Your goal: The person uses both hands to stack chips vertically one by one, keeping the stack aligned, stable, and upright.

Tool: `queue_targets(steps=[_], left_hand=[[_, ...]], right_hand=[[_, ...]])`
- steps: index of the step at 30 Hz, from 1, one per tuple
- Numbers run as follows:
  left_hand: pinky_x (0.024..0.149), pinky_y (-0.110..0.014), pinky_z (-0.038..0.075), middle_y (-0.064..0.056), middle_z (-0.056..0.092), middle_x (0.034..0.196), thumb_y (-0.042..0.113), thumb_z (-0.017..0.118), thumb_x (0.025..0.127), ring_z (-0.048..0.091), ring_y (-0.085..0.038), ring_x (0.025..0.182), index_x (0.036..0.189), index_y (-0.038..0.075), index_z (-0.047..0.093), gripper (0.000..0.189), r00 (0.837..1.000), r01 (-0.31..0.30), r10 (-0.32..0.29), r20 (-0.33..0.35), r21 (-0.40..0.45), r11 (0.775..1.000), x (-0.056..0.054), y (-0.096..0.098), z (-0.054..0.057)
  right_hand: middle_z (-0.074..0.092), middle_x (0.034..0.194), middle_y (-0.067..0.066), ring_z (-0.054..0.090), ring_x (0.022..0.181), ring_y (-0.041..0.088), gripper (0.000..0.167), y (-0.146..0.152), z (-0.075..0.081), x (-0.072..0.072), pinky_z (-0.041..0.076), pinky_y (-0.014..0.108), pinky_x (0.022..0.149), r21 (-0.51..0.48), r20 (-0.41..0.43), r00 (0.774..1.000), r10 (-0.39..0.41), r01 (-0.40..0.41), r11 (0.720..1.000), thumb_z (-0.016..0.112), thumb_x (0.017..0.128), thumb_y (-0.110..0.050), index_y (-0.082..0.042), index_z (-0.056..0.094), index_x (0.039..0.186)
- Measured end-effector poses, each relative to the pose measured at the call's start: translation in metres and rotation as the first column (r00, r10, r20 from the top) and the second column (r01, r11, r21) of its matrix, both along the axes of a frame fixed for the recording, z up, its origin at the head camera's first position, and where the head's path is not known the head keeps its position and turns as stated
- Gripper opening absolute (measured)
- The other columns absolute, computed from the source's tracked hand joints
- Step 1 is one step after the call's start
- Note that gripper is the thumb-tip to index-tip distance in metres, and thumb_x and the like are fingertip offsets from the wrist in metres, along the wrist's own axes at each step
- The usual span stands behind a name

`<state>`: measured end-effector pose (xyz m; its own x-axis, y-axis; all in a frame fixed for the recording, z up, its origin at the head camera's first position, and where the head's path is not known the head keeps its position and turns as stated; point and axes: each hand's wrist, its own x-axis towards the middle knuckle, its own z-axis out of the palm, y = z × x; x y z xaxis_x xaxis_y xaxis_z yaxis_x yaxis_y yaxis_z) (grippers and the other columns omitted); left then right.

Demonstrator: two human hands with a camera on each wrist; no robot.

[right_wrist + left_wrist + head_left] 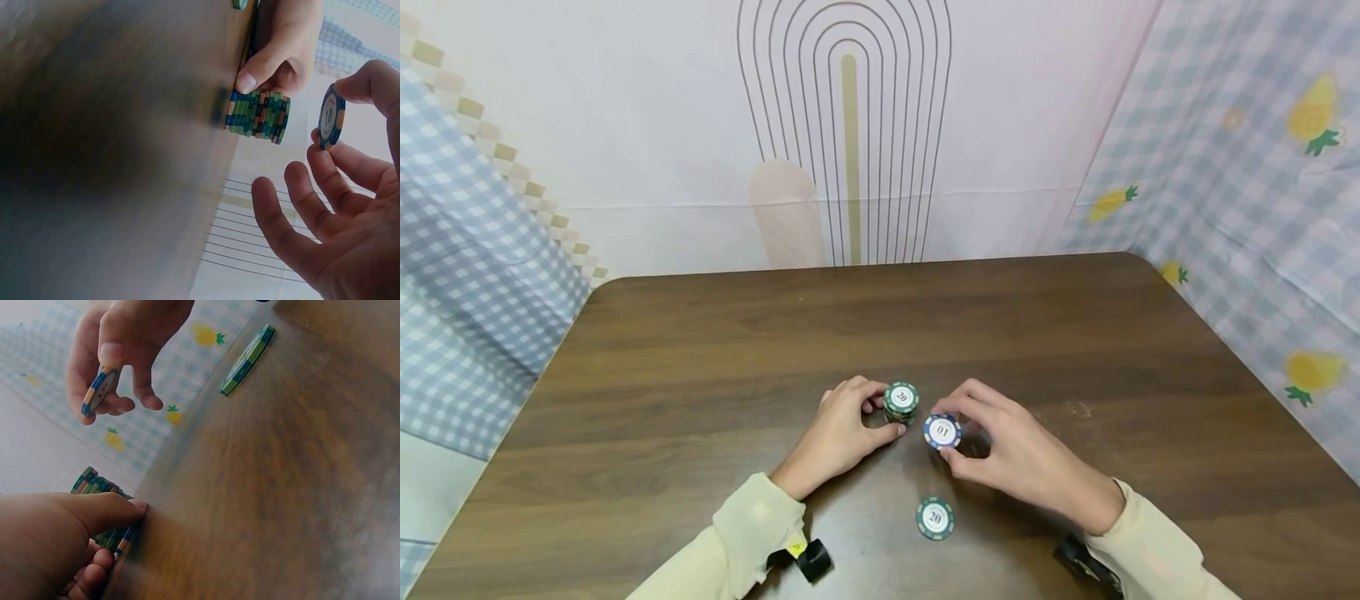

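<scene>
A stack of poker chips (901, 400), topped by a green one marked 20, stands on the table. My left hand (837, 435) holds it between thumb and fingers, near the bottom of the stack. The right wrist view shows green, blue and orange edges along the stack (261, 117). To the right of it, my right hand (1021, 454) pinches a blue poker chip (942, 432) marked 10 by its rim. In the left wrist view this blue chip (99, 392) is held up off the table. A single green poker chip (935, 518) marked 20 lies flat, nearer to me.
The brown wooden table (700, 350) reaches back to a white cloth (647, 125) with printed arches. Blue checked cloth hangs at the left (467, 225) and, with pineapples on it, at the right (1240, 208).
</scene>
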<state>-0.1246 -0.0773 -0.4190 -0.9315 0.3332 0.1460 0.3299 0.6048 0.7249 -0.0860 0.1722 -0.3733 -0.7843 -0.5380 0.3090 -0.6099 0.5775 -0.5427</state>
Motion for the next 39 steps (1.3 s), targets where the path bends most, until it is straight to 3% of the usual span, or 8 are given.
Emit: queue_targets(steps=[21,28,39], left_hand=[[0.085,-0.037,0.035,0.006,0.063,0.095,0.023,0.091,0.082,0.054,-0.012,0.088,0.116,0.008,0.076,0.039,1.0,0.005,-0.005,-0.005,-0.009,1.0,-0.001,0.0,0.0],[0.085,-0.037,0.035,0.006,0.064,0.097,0.023,0.091,0.082,0.054,-0.012,0.088,0.119,0.007,0.076,0.042,1.0,0.007,-0.007,0.0,-0.004,1.0,0.0,0.0,-0.001],[0.085,-0.037,0.035,0.005,0.064,0.096,0.022,0.091,0.082,0.055,-0.012,0.087,0.117,0.005,0.076,0.042,1.0,0.003,-0.003,-0.01,-0.009,1.0,0.0,0.001,-0.002]], right_hand=[[0.061,0.11,-0.012,0.065,0.09,0.002,0.034,-0.009,0.001,-0.015,0.058,0.03,0.078,-0.01,0.047,0.998,-0.032,0.033,0.999,0.083,0.089,-0.019,-0.018,0.072,0.121],[0.062,0.111,-0.011,0.063,0.099,0.006,0.032,-0.012,0.002,-0.02,0.057,0.035,0.08,0.001,0.021,0.999,-0.046,0.046,0.999,0.084,0.09,-0.023,-0.017,0.073,0.12],[0.062,0.11,-0.011,0.062,0.1,0.007,0.032,-0.017,0.001,-0.027,0.056,0.035,0.081,0.004,0.005,0.999,-0.051,0.051,0.999,0.084,0.09,-0.023,-0.017,0.073,0.12]])
